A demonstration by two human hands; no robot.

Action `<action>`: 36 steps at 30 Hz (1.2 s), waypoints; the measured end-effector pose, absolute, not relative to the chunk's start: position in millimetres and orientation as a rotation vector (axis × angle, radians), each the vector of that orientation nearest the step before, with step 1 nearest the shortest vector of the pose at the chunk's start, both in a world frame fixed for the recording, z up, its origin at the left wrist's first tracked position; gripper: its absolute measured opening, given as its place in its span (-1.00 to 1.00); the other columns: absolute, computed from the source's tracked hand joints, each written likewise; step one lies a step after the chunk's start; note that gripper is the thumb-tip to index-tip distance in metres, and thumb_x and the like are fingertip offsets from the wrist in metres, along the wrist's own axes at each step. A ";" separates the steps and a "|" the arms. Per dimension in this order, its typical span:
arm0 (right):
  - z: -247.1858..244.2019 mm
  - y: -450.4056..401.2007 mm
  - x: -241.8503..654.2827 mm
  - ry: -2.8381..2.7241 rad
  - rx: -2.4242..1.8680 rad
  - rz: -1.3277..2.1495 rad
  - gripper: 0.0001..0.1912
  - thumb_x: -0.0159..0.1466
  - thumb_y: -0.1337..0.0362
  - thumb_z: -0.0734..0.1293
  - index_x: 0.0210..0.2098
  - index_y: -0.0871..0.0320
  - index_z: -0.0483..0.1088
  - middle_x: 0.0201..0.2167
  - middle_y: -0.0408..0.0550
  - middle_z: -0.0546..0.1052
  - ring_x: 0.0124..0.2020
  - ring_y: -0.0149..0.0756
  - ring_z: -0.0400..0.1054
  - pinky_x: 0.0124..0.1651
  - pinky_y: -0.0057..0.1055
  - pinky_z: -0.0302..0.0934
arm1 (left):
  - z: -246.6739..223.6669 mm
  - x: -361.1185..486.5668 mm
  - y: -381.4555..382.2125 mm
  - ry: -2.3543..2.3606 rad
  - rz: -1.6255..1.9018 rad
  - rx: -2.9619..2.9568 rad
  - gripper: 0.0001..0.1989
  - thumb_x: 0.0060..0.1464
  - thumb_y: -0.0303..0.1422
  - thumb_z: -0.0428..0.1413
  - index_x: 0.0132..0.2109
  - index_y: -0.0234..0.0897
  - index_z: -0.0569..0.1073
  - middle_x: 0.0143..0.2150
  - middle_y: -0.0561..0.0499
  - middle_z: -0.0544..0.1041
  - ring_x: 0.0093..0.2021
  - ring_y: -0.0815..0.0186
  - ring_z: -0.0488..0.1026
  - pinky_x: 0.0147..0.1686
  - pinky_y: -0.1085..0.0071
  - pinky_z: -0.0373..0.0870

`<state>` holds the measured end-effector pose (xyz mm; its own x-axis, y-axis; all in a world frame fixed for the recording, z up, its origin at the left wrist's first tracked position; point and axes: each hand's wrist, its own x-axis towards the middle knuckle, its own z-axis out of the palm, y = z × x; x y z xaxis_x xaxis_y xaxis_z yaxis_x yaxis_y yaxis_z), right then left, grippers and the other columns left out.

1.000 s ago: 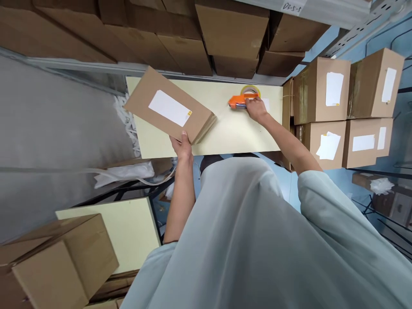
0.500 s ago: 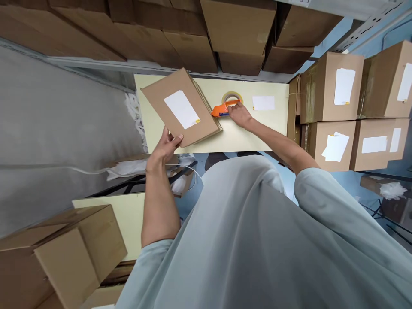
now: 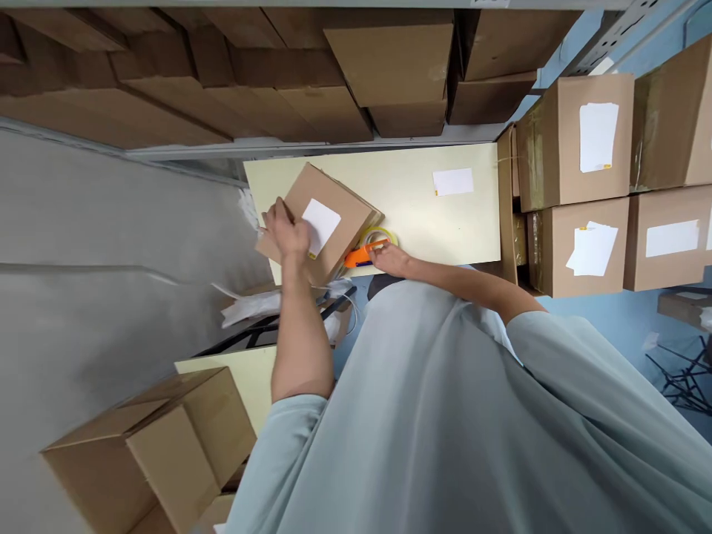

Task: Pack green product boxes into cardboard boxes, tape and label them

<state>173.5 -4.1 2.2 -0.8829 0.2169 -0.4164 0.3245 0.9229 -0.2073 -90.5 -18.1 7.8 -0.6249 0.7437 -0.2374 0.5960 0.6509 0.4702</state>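
Note:
A folded cardboard box [image 3: 345,213] with a white label [image 3: 322,224] lies at an angle on the cream table [image 3: 423,222]. My left hand [image 3: 289,230] rests on top of its left part, fingers lying over the cardboard, open. My right hand [image 3: 389,259] is closed around the handle of an orange tape dispenser [image 3: 359,256] at the table's front edge. The dispenser carries a roll of yellowish tape [image 3: 383,236] and sits close to the box's right corner. Where the dispenser meets the box, I cannot tell whether they touch.
A white label sheet [image 3: 453,182] lies on the table's right side. Labelled cartons [image 3: 589,141] are stacked to the right. More boxes [image 3: 389,67] fill the shelf above the back edge. An open carton [image 3: 183,437] stands at lower left, beside the grey wall [image 3: 111,311].
My left hand has shifted from the box's front edge onto its top. The box now lies lower on the table. My right hand has brought the tape dispenser nearer to me and leftward.

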 end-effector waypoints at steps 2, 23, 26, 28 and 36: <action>2.6 -14.2 167.9 2.660 0.431 -0.441 -0.35 0.48 0.60 0.08 0.48 0.46 0.42 0.06 0.27 0.78 0.02 -0.12 0.72 0.35 -0.16 0.45 | 9.6 -62.1 -5.8 2.584 0.493 0.903 -0.23 0.36 -0.35 0.10 0.64 -0.42 0.27 0.72 -0.40 0.18 0.79 -0.27 -0.11 0.71 -0.39 -0.27; 2.6 95.1 352.5 2.523 0.710 -0.346 -0.52 0.46 0.55 0.16 0.27 0.53 0.48 -0.04 0.38 0.77 -0.03 0.01 0.66 0.32 -0.04 0.35 | -2.4 -30.2 -6.8 2.579 0.553 0.928 -0.14 0.55 0.01 -0.01 0.76 -0.25 0.00 0.82 -0.33 -0.09 0.82 -0.16 -0.47 0.71 -0.34 -0.49; -1.3 138.0 320.7 2.520 0.714 -0.206 -0.47 0.47 0.54 0.13 0.36 0.56 0.41 -0.02 0.31 0.77 -0.02 -0.01 0.66 0.35 -0.04 0.36 | -9.1 -33.6 -9.4 2.592 0.590 1.019 -0.13 0.53 0.01 0.03 0.76 -0.21 -0.01 0.80 -0.35 -0.02 0.82 -0.18 -0.44 0.70 -0.40 -0.48; -3.5 154.9 283.1 2.524 0.718 -0.199 -0.44 0.50 0.51 0.13 0.42 0.60 0.35 0.05 0.34 0.76 0.03 -0.01 0.67 0.41 -0.03 0.34 | -9.6 -34.9 -11.1 2.613 0.568 1.082 -0.13 0.52 0.00 0.04 0.76 -0.19 0.00 0.78 -0.36 0.05 0.83 -0.18 -0.40 0.71 -0.41 -0.43; -8.5 134.2 205.2 2.571 0.552 -0.278 -0.46 0.54 0.55 0.03 0.40 0.57 0.34 0.16 0.39 0.72 0.18 0.00 0.67 0.52 -0.03 0.24 | 5.0 -49.0 -19.6 2.469 0.593 1.109 -0.18 0.50 -0.05 0.07 0.73 -0.23 0.13 0.78 -0.28 0.06 0.83 -0.11 -0.40 0.74 -0.29 -0.44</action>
<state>205.2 134.2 -8.5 -0.7966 0.3316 -0.5054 0.4318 0.8973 -0.0920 -49.0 -19.6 5.0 -0.6225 0.7665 -0.1578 0.6113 0.6022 0.5134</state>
